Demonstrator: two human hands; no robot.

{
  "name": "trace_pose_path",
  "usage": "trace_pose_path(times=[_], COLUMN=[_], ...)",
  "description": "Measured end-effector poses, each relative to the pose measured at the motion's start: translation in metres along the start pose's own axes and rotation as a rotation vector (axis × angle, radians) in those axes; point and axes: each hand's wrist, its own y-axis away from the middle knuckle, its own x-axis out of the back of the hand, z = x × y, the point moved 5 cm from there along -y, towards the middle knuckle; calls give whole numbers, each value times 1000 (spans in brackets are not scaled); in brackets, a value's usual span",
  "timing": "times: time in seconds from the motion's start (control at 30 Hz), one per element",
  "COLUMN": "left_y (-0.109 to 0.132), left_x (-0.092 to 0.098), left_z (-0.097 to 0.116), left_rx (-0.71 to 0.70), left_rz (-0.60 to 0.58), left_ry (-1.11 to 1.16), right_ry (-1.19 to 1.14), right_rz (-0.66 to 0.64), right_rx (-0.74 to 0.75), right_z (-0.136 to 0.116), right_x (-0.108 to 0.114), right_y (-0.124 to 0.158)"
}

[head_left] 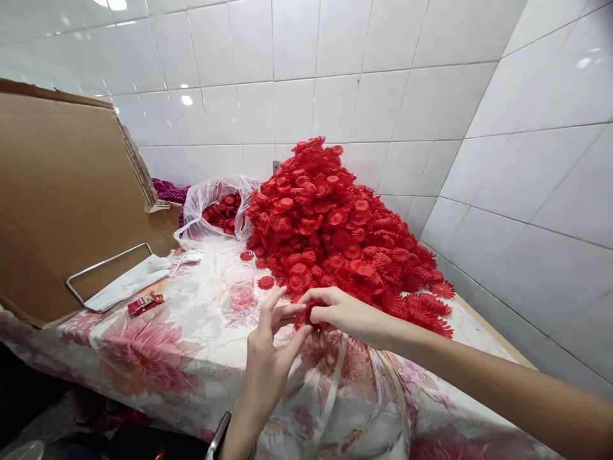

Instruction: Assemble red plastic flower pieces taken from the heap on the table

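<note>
Both hands meet over the front of the table, at the foot of a big heap of red fringed flower heads [335, 230]. My right hand [342, 313] comes in from the right with curled fingers, closed on a red flower head [315, 314]. From the left, my left hand [271, 351] grips the edge of the same piece between thumb and fingertips. Fingers partly hide the piece. Two loose red flower heads, one of them a small disc [265, 282], lie beside the heap. A clear plastic cup [241, 287] with pinkish contents stands left of the hands.
A clear plastic bag [196, 204] of darker red pieces sits at the back. On the left are a large cardboard box [62, 191], a metal wire frame [108, 260] with white paper, and a red wrapper [145, 303]. A flowered cloth [211, 358] covers the table. Tiled walls [297, 51] close it in.
</note>
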Motion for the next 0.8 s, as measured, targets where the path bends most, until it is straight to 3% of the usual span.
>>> trace_pose_path(times=[0.27, 0.5, 0.67, 0.8], left_y=[-3, -3, -3, -4], left_x=[5, 14, 23, 24], left_z=[-1, -6, -6, -7], left_rx=[59, 194, 183, 190], left_rz=[25, 55, 132, 108], left_ry=[-13, 2, -23, -36], right_ry=[-210, -344, -410, -424], right_rz=[-6, 3, 13, 17], right_rx=[-101, -148, -167, -159], right_z=[2, 2, 4, 5], right_x=[-1, 3, 6, 6], right_y=[5, 4, 5, 4])
